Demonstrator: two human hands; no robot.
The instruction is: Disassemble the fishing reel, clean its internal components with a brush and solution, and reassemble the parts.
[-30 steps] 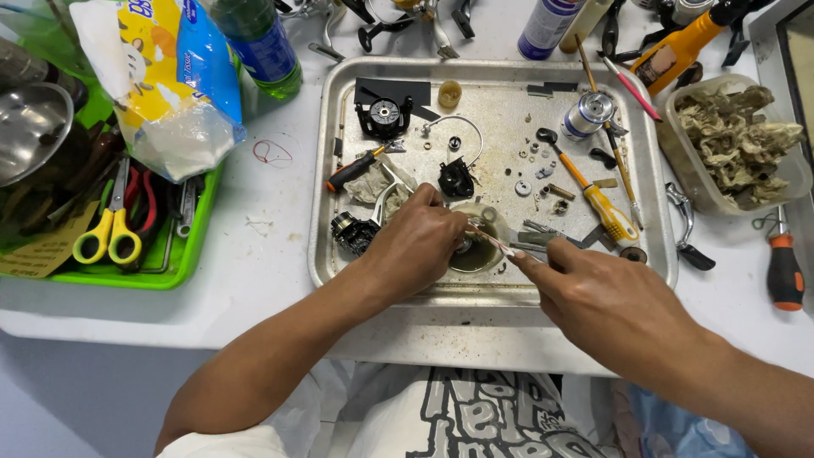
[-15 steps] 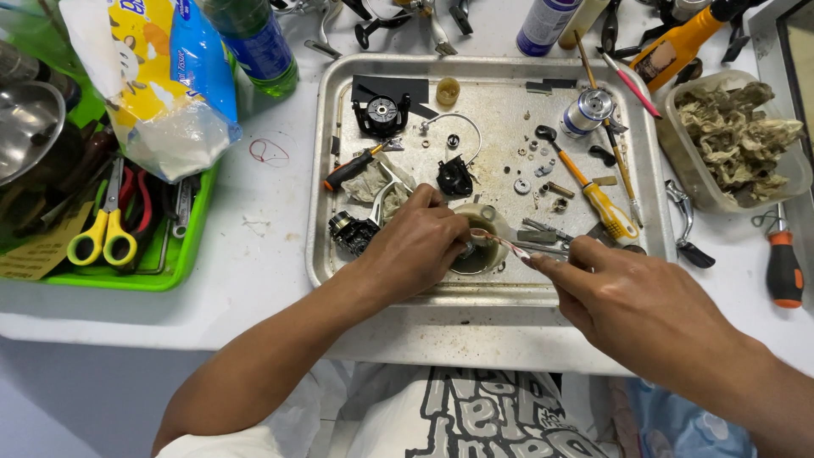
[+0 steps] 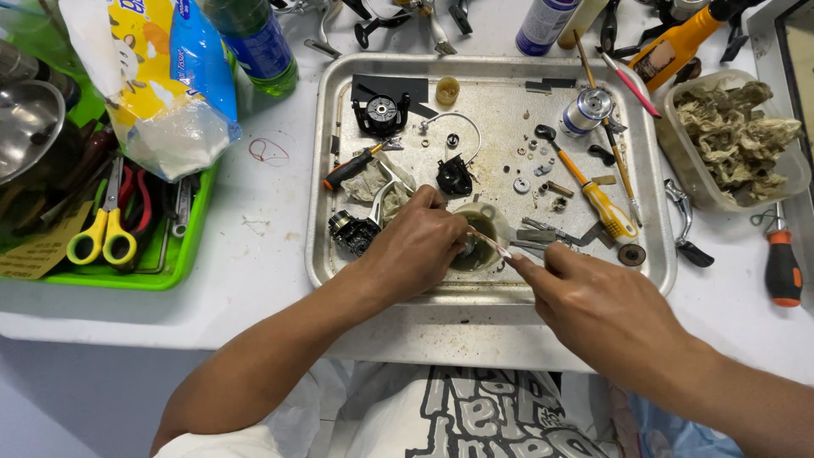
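Small cup, murky brown liquid inside

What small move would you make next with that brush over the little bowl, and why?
Probably dip the brush back into the bowl and stroke the part again. The right hand holds the brush with its tip at the bowl's rim, the left hand steadies a small part over the dark liquid, and the bowl sits in the tray.

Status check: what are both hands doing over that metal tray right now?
Left hand holds a small part over the small pale round cup. Right hand pinches a thin brush, tip in the cup. Loose screws, yellow-handled screwdriver close by.
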